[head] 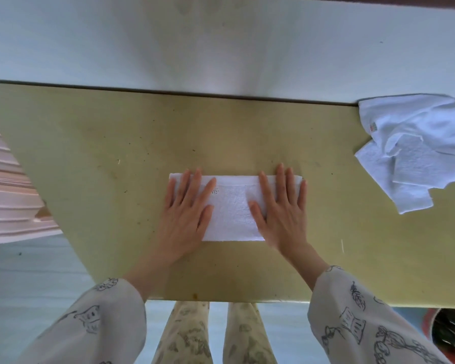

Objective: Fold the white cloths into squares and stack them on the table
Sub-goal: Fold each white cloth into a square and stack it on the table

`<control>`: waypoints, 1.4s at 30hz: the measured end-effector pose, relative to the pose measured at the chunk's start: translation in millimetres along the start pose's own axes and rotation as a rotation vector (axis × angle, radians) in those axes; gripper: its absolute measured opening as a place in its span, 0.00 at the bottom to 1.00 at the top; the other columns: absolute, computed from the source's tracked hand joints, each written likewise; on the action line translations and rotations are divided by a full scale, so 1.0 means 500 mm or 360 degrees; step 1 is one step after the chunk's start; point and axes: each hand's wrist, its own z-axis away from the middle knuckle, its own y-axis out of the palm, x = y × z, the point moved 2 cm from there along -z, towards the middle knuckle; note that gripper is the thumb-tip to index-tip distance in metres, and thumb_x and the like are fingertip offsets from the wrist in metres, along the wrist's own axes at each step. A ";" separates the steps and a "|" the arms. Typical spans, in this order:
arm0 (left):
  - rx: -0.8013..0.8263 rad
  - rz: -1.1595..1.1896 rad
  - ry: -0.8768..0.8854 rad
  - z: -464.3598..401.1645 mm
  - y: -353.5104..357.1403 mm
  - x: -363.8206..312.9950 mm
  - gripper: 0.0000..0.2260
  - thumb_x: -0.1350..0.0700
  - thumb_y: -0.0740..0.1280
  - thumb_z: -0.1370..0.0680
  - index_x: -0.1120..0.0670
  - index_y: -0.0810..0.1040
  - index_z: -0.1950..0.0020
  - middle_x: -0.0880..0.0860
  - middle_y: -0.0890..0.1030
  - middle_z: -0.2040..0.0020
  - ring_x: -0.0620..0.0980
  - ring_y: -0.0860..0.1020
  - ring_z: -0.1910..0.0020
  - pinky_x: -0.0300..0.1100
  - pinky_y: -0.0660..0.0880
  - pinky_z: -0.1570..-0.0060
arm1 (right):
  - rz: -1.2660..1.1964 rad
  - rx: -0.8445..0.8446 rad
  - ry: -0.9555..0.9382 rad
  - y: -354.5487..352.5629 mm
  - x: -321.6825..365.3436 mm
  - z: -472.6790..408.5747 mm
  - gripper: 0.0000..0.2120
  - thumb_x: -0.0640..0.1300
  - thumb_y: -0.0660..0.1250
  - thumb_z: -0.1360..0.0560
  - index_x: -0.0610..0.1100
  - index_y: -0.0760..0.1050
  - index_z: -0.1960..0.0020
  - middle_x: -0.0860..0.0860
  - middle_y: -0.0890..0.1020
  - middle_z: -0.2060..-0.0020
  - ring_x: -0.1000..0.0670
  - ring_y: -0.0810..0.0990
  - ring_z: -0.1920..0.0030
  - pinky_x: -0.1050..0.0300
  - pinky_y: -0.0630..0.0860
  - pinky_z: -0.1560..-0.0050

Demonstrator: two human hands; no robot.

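Yellow table is carrying a cloth; left hand and right hand are pressing flat-fingered, gripping nothing; lifting unevenly risks skewing the fold.

It looked like a home, likely a plain room: a worn, speckled yellow table stood against a bare white wall, the floor was pale, and the person wore loose printed sleeves like pyjamas.
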 end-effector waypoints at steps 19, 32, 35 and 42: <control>0.0138 0.0657 -0.1407 -0.001 -0.089 -0.002 0.11 0.53 0.62 0.22 0.60 0.71 0.49 0.57 0.76 0.50 0.59 0.74 0.49 0.48 0.70 0.52 | -0.0112 -0.0024 -0.0265 0.017 0.068 0.034 0.27 0.56 0.48 0.22 0.47 0.56 0.26 0.44 0.59 0.26 0.44 0.54 0.26 0.38 0.47 0.29; -0.0319 0.1007 -0.1041 0.009 -0.158 -0.066 0.09 0.54 0.65 0.23 0.55 0.75 0.46 0.46 0.72 0.66 0.41 0.70 0.68 0.26 0.66 0.71 | -0.0379 0.0016 -0.0255 -0.002 0.063 0.034 0.27 0.56 0.48 0.22 0.46 0.57 0.26 0.43 0.60 0.26 0.45 0.54 0.26 0.39 0.47 0.28; -0.0343 0.1010 -0.0845 0.001 -0.173 -0.130 0.07 0.54 0.65 0.23 0.55 0.76 0.48 0.46 0.72 0.69 0.42 0.70 0.71 0.29 0.67 0.71 | -0.0830 -0.0258 -0.0083 -0.050 0.030 0.058 0.20 0.46 0.50 0.21 0.40 0.70 0.34 0.41 0.70 0.32 0.44 0.66 0.31 0.49 0.63 0.31; -0.0091 0.1038 -0.0721 -0.045 -0.079 -0.253 0.07 0.55 0.64 0.23 0.57 0.78 0.48 0.42 0.72 0.71 0.41 0.71 0.72 0.32 0.67 0.69 | -0.1729 -0.0080 0.0896 -0.093 -0.074 0.115 0.10 0.35 0.59 0.23 0.41 0.78 0.50 0.51 0.82 0.63 0.58 0.80 0.67 0.67 0.76 0.62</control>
